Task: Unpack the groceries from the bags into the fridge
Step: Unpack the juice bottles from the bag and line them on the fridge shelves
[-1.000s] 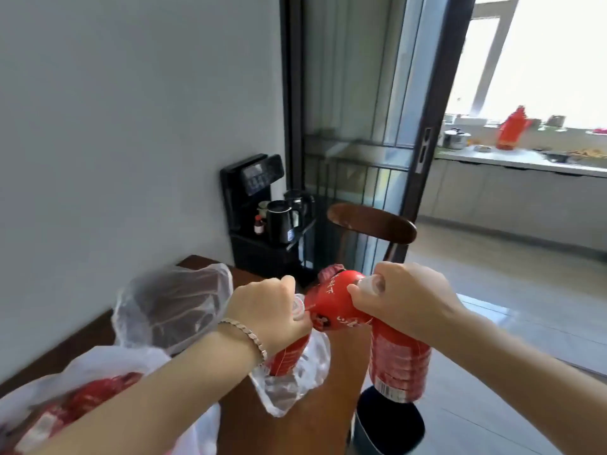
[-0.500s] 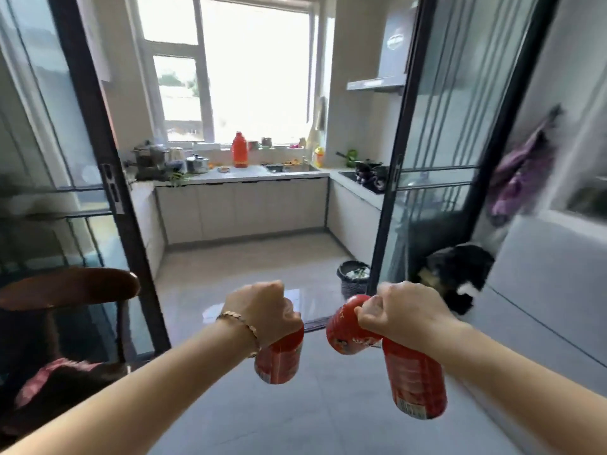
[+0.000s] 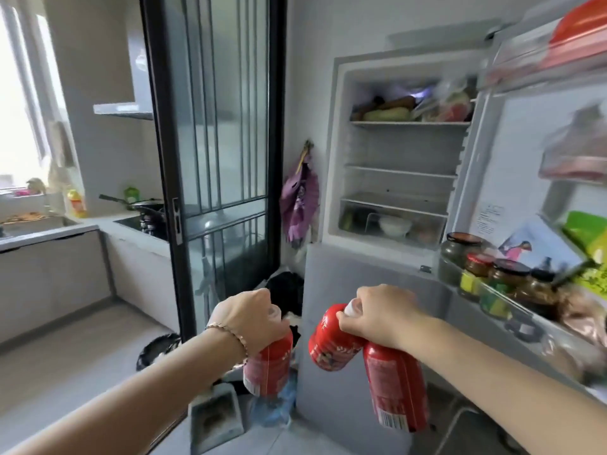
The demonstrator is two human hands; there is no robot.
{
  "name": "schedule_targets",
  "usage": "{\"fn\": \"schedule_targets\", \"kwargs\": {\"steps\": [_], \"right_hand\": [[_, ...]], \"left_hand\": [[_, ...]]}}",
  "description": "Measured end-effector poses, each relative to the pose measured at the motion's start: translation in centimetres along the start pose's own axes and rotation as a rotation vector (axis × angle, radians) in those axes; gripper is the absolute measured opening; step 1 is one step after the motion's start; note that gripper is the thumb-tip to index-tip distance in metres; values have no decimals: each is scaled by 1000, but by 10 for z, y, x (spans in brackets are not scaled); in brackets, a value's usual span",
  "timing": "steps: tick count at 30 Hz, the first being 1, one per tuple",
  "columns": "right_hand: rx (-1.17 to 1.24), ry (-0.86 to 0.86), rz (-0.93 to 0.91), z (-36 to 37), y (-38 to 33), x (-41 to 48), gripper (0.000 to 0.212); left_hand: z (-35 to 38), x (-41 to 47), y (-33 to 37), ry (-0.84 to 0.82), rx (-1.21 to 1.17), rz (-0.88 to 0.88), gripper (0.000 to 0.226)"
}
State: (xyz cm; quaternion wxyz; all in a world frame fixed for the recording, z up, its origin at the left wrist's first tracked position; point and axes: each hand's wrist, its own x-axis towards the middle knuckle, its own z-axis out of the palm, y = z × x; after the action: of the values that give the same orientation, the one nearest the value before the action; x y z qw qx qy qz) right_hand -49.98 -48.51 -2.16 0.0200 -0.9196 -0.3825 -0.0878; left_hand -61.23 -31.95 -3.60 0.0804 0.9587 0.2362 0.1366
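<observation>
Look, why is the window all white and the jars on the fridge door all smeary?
Head view: daylight overexposes the window to plain white; the jars on the open fridge door sit near the frame's edge and smear with motion blur; the wide lens makes the black door frame lean; the red bottles in the middle look sharper.

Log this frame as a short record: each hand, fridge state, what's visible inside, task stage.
left hand: grips single red bottle by its top
right hand: grips two red bottles by their necks
fridge: upper door open, lower door shut
top shelf: vegetables, bagged food
door shelf: jars
stage: bottles not yet inside
</observation>
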Motion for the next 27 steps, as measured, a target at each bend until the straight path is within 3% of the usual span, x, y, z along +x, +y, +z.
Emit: {"fn": "schedule_targets", "kwargs": {"steps": [11, 16, 27], "right_hand": [[73, 159, 330, -36, 128, 198, 44], [31, 195, 466, -57, 202, 305, 44], [-171, 382, 461, -111, 327, 506, 42]], "left_hand": [[17, 302, 97, 139, -345, 227, 29], [22, 420, 155, 230, -397, 335, 30], [-3, 650, 237, 367, -368, 457, 29]]}}
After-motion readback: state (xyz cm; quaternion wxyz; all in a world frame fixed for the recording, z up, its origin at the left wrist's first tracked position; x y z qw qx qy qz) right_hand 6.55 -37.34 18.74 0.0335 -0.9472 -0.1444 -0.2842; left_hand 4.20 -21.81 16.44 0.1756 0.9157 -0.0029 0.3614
